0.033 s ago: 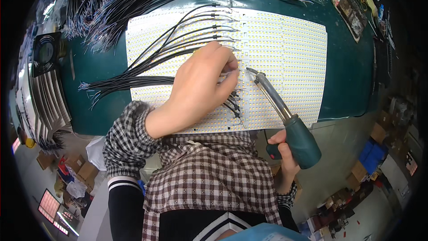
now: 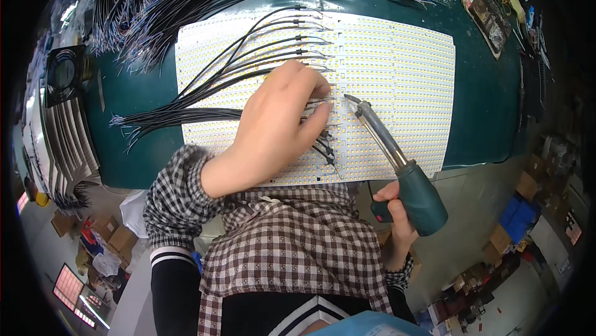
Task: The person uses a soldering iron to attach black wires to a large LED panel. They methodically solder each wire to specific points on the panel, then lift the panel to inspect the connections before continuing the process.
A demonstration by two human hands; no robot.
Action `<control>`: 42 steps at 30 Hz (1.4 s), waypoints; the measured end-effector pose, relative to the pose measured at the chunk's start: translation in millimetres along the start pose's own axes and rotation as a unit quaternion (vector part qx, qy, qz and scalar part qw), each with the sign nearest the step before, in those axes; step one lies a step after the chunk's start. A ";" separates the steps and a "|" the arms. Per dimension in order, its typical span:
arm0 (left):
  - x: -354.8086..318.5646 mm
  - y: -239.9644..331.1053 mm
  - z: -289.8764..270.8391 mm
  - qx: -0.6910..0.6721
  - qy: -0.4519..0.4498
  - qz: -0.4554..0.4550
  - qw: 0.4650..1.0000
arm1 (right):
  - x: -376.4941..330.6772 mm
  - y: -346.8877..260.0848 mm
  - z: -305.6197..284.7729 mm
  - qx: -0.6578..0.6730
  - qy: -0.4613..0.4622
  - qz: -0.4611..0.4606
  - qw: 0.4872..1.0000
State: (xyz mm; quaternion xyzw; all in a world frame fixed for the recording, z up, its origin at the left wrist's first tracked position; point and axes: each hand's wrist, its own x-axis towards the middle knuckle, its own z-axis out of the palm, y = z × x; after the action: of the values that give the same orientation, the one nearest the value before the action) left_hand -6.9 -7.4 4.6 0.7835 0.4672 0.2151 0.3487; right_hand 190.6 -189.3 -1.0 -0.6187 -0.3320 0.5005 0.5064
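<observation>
A white panel of LED strip boards (image 2: pixel 410 81), dotted with rows of small yellowish LEDs, lies in front of me. Black cables (image 2: pixel 242 56) run across its left half, and several end in thin leads at a middle row of pads. My left hand (image 2: pixel 276 122) is closed in a pinch over the panel's middle, on the thin end of one cable; its fingers partly hide that end. My right hand (image 2: pixel 400 215) grips the dark green handle of a soldering iron (image 2: pixel 388 143). The iron's tip points at the pads, just right of my left fingertips.
Bundles of black cables (image 2: pixel 205 0) lie along the far side of the green table (image 2: pixel 484 125). A small black fan (image 2: pixel 64 75) and a stack of strip boards (image 2: pixel 65 140) are at the left. At the far right lies a stained tray (image 2: pixel 487 19).
My left hand has shifted slightly to the left, its pinch opening a little at the fingertips. The soldering iron has hardly moved.
</observation>
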 end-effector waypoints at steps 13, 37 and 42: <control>-41.6 13.7 -7.3 0.107 0.005 0.088 0.990 | 2.1 1.7 -3.0 0.095 0.004 -0.021 0.995; -8.0 2.8 -5.1 -0.086 -0.058 -0.060 0.993 | 0.0 12.9 -13.2 0.082 -0.003 -0.050 0.995; -3.5 4.3 0.2 -0.073 -0.058 -0.080 0.992 | -0.7 6.7 -7.3 0.020 0.023 -0.040 0.999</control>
State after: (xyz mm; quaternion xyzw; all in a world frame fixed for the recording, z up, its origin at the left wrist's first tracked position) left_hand -6.0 -11.9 7.7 0.7274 0.4901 0.1744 0.4475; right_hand 196.7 -193.9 -7.4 -0.6060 -0.3345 0.4717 0.5462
